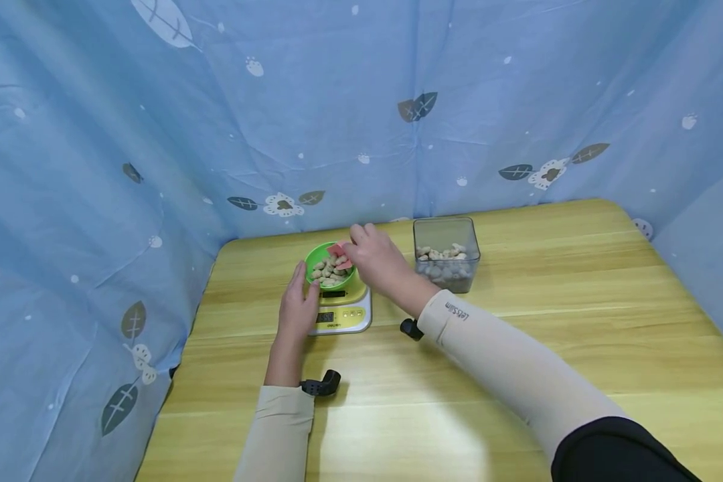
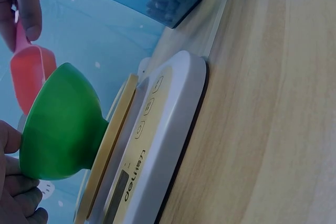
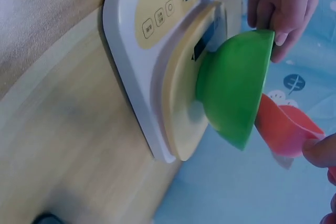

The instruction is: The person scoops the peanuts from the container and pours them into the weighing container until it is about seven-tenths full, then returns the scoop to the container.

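Note:
A green bowl (image 1: 314, 258) of unshelled peanuts (image 1: 327, 274) stands on a yellow and white kitchen scale (image 1: 361, 320). My left hand (image 1: 297, 304) holds the bowl at its left side, thumb by the near rim. In the right wrist view, the thumb and fingers of that left hand (image 3: 283, 11) meet the rim of the bowl (image 3: 236, 82). My right hand (image 1: 376, 258) grips the handle of a pink scoop (image 1: 339, 250). The scoop (image 2: 32, 72) is tipped at the bowl's rim in the left wrist view; whether peanuts remain in it is hidden.
Right of the scale stands a clear grey plastic box (image 1: 466, 274) partly filled with peanuts (image 1: 442, 254). The wooden table (image 1: 554, 281) backs onto a blue patterned curtain (image 1: 361, 107). A black wrist camera (image 1: 322, 383) sits on the left wrist.

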`<state>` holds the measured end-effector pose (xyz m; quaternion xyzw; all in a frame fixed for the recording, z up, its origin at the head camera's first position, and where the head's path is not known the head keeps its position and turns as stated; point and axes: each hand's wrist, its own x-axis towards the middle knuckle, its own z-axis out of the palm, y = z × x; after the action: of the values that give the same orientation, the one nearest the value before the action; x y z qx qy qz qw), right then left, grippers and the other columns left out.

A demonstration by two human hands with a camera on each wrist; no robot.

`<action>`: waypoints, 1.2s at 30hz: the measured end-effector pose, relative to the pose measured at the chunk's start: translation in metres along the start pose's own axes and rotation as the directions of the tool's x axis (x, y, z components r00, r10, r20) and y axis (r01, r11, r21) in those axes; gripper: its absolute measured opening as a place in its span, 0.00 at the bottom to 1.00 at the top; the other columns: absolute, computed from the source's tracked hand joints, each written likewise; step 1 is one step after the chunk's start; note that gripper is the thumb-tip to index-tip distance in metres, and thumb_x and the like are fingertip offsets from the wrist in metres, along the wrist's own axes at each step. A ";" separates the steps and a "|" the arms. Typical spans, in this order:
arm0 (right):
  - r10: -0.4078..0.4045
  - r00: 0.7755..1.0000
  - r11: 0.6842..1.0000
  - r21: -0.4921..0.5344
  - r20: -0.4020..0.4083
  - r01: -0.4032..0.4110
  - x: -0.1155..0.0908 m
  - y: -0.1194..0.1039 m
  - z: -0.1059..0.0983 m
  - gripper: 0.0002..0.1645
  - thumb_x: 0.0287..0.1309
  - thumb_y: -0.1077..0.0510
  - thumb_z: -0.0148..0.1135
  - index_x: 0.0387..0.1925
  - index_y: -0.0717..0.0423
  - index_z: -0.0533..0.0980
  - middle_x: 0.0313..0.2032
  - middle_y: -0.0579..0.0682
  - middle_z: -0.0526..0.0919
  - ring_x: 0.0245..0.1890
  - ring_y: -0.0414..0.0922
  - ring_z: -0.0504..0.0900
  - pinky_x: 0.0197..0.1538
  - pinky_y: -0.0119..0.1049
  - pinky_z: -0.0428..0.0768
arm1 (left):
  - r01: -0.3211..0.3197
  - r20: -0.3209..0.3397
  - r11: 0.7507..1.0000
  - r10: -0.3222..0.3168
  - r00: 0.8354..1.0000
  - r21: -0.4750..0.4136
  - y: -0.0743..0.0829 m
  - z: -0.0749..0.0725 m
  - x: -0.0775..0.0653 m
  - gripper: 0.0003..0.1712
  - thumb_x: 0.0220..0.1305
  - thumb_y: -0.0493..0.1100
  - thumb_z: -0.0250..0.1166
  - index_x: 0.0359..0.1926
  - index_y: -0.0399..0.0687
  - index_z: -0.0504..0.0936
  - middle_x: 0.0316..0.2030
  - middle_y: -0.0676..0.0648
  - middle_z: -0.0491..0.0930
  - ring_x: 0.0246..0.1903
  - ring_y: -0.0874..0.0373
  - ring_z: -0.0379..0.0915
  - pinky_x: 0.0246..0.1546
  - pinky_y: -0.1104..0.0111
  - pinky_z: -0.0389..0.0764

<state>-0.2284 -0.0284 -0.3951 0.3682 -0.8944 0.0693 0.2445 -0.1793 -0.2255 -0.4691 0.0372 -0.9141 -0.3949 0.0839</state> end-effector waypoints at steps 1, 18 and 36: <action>-0.025 0.999 1.000 -0.008 -0.021 0.025 -0.001 0.000 0.000 0.12 0.59 0.64 0.53 0.41 0.56 0.80 0.33 0.50 0.68 0.29 0.45 0.62 0.27 0.31 0.67 | 0.004 -0.001 1.000 -0.004 1.000 -0.001 0.000 0.000 0.000 0.33 0.67 0.54 0.46 0.69 0.58 0.46 0.69 0.56 0.44 0.67 0.54 0.42 0.65 0.56 0.48; -0.019 0.990 0.987 0.156 -0.140 0.042 -0.017 0.029 -0.027 0.11 0.54 0.67 0.57 0.37 0.56 0.82 0.29 0.50 0.68 0.27 0.46 0.63 0.26 0.33 0.64 | 0.009 0.015 1.000 -0.009 1.000 0.010 0.005 -0.004 -0.001 0.34 0.67 0.55 0.45 0.70 0.58 0.44 0.69 0.58 0.40 0.67 0.58 0.39 0.66 0.57 0.46; 0.453 0.887 0.775 0.451 0.094 -0.444 -0.084 0.117 -0.076 0.20 0.56 0.54 0.61 0.51 0.54 0.76 0.35 0.49 0.67 0.35 0.47 0.64 0.34 0.39 0.66 | -0.263 0.057 0.964 0.261 0.964 0.042 0.081 0.018 0.009 0.34 0.68 0.59 0.41 0.70 0.59 0.44 0.68 0.62 0.38 0.67 0.60 0.38 0.65 0.58 0.48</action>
<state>-0.2284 0.1314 -0.3631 0.1911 -0.9112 0.3389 0.1356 -0.1917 -0.1585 -0.4215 -0.0921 -0.9222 -0.3587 0.1112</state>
